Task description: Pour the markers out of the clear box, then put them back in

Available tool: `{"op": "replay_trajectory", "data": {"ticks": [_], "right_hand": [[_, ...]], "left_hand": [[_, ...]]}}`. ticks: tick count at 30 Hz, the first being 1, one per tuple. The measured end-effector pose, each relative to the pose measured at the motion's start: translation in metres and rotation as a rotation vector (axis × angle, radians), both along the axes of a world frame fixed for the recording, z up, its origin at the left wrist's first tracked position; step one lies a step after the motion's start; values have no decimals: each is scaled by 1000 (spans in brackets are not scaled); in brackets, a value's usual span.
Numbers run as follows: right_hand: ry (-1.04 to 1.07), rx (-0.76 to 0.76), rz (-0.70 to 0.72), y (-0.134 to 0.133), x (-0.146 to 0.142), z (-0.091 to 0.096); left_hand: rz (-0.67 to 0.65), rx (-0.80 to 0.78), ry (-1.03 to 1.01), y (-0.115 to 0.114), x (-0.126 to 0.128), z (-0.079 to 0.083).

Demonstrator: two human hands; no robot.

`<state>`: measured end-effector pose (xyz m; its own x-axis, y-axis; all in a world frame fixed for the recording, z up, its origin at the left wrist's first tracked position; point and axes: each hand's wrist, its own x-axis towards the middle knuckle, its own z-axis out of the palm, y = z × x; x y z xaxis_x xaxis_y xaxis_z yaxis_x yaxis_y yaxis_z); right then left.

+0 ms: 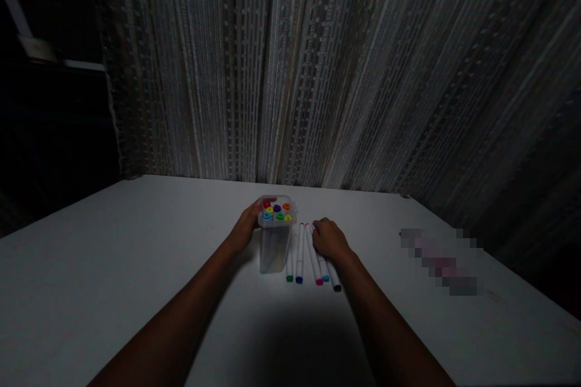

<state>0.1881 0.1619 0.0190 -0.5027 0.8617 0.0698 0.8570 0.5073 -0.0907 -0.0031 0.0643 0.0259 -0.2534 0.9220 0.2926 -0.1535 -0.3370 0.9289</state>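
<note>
My left hand [247, 227] is wrapped round the far left side of a clear plastic marker box [273, 251], which stands upright on the table. Coloured round marker ends [280, 216] in red, yellow, purple, orange, blue and green show at its top. To the right of the box lie several white markers in a loose row, among them a green-ended marker [289, 266], a blue-ended marker [300, 257], a pink-ended marker [314, 260] and a black-ended marker [334, 278]. My right hand [330, 238] is closed at the far ends of the rightmost markers, its fingertips partly hidden.
The white table [136, 266] spans the front of the view. Behind it hangs a patterned grey curtain [281, 72]. At the table's right lies a pixelated pinkish item [438, 263] that I cannot make out. A dark window area [49, 6] is at the upper left.
</note>
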Motion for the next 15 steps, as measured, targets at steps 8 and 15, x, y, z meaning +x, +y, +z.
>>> {"op": "replay_trajectory", "data": {"ticks": [8,15], "right_hand": [[9,-15,20,-2,1,2],[33,2,13,-1,1,0]], "left_hand": [[-3,14,34,0,-2,-1],[5,11,10,-1,0,2]]}}
